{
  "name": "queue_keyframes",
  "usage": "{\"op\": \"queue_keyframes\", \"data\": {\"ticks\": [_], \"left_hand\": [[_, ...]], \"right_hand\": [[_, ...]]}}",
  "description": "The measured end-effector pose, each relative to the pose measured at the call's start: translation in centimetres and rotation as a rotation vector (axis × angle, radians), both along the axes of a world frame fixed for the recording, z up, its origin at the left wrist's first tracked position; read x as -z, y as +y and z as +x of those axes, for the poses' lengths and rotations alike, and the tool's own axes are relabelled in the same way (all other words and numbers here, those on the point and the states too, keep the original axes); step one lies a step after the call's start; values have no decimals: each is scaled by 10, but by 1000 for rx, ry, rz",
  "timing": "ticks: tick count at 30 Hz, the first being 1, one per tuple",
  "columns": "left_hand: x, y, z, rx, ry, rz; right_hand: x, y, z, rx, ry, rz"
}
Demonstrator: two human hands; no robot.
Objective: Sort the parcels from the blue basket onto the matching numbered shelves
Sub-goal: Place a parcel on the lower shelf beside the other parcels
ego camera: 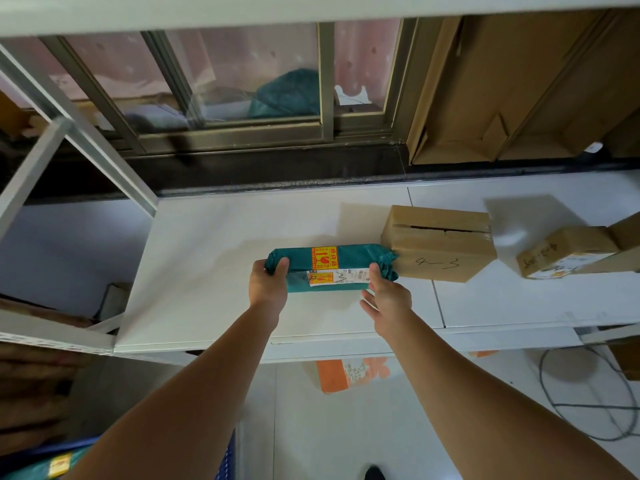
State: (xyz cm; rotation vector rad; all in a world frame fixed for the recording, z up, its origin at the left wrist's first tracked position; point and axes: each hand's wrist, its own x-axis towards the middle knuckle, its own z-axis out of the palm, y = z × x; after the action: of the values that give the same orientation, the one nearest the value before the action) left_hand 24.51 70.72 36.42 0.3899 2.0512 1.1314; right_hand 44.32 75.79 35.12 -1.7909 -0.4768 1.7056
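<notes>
White shelf below a window. Green parcel lies flat on it, right end touching box marked "4-3". Left hand grips its left end; right hand has thumb on the right end, fingers loose. Likely squaring it into row. Fragile sticker; waybill unreadable.

On the shelf, the wrapped parcel lies mid-depth between the left hand and right hand, its right end touching the box marked 4-3, with a smaller box farther right, near the shelf's right edge.
</notes>
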Motion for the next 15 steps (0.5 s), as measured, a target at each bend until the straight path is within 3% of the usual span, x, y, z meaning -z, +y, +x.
{"op": "queue_keyframes", "data": {"ticks": [8, 12, 15], "left_hand": [[-23, -10, 3, 39, -37, -11], [-57, -27, 4, 106, 66, -47], [-92, -42, 4, 238, 202, -70]], "right_hand": [[-13, -7, 40, -148, -39, 90], [-37, -16, 62, -394, -312, 209], [-73, -25, 73, -700, -590, 329]]}}
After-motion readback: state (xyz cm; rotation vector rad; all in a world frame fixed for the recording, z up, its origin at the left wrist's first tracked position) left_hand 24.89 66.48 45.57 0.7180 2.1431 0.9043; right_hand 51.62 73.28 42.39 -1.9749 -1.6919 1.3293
